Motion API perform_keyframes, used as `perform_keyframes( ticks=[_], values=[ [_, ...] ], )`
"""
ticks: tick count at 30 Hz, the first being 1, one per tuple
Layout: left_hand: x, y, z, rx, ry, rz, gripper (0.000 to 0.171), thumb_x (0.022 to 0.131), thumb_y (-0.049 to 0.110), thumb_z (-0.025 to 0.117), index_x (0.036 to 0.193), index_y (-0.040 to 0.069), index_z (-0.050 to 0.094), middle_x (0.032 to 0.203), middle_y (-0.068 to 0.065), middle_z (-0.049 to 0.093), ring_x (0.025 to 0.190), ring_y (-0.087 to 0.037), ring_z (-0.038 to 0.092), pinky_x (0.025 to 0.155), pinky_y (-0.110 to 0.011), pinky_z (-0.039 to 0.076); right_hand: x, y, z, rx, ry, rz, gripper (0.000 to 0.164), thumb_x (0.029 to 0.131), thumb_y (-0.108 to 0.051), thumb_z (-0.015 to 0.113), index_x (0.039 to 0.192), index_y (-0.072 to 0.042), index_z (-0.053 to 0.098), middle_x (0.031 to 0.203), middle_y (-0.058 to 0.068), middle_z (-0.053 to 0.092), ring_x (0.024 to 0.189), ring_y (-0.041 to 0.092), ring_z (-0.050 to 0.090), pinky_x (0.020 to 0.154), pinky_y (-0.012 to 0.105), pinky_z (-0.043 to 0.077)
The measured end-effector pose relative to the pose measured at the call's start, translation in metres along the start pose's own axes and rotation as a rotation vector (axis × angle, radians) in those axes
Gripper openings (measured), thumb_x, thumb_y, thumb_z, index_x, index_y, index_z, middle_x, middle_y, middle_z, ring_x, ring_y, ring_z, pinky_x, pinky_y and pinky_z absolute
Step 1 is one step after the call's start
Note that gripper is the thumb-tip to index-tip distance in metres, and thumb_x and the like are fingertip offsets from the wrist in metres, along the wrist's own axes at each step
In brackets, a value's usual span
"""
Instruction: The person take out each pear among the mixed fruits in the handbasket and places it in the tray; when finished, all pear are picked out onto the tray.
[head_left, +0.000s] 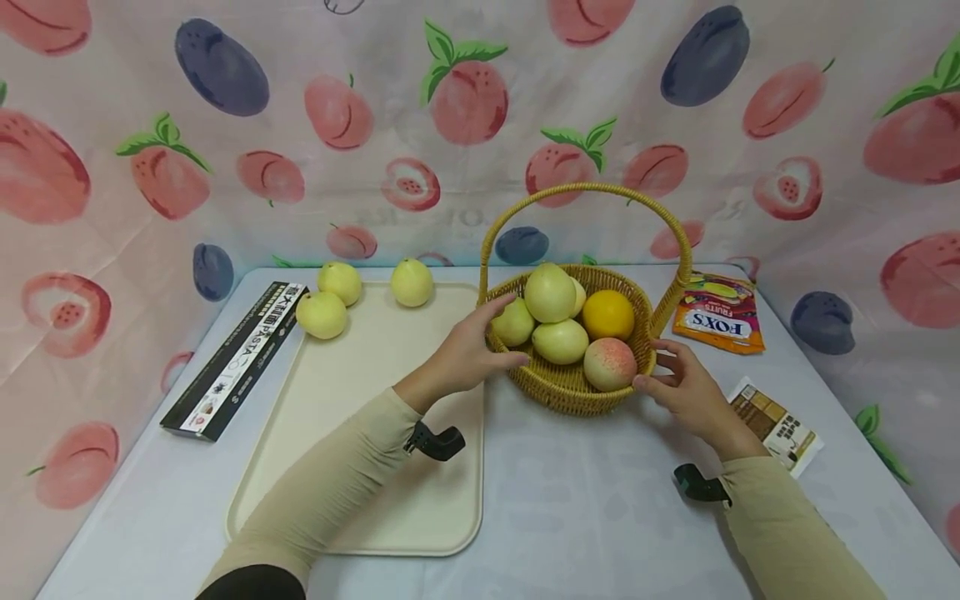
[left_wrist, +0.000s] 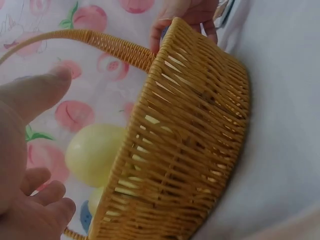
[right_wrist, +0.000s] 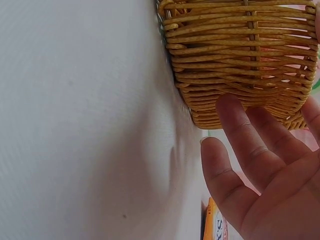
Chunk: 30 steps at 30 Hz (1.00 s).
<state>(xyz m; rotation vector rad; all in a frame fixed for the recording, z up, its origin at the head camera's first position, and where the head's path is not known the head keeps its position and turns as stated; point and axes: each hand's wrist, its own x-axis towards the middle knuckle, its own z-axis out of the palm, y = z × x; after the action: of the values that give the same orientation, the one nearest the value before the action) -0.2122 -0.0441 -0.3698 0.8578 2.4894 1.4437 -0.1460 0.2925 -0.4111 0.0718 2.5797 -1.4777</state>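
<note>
A woven basket (head_left: 573,398) with a tall arched handle stands on the table. It holds several pale green pears (head_left: 550,293), an orange (head_left: 608,315) and a peach (head_left: 610,364). My left hand (head_left: 471,343) is at the basket's left rim, thumb and fingers spread and nothing gripped; the left wrist view shows them beside a pear (left_wrist: 96,155). At the opposite side, my right hand (head_left: 686,392) has its fingertips right at the rim below the handle's base. Seen from the right wrist, loosely extended fingers (right_wrist: 252,150) lie against the woven wall.
A cream tray (head_left: 375,392) lies left of the basket, one pear (head_left: 412,282) at its back and two more (head_left: 321,315) at its left corner. Beyond them is a long black pasta box (head_left: 236,362). On the right lie a FOX'S candy bag (head_left: 718,315) and a brown-and-white packet (head_left: 776,425).
</note>
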Motion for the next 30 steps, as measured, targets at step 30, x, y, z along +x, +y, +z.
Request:
perform_keyframes(
  ticks=[30],
  values=[
    [0.081, -0.007, 0.016, -0.033, 0.082, -0.122, 0.083, 0.091, 0.041, 0.075, 0.159, 0.024, 0.029, 0.148, -0.009, 0.044, 0.128, -0.022, 0.046, 0.102, -0.042, 0.044, 0.0, 0.002, -0.001, 0.001, -0.001, -0.004, 0.089, 0.095, -0.048, 0.066, 0.159, -0.011, 0.017, 0.157, 0.029, 0.025, 0.128, 0.046, 0.048, 0.1, 0.059, 0.045]
  ],
)
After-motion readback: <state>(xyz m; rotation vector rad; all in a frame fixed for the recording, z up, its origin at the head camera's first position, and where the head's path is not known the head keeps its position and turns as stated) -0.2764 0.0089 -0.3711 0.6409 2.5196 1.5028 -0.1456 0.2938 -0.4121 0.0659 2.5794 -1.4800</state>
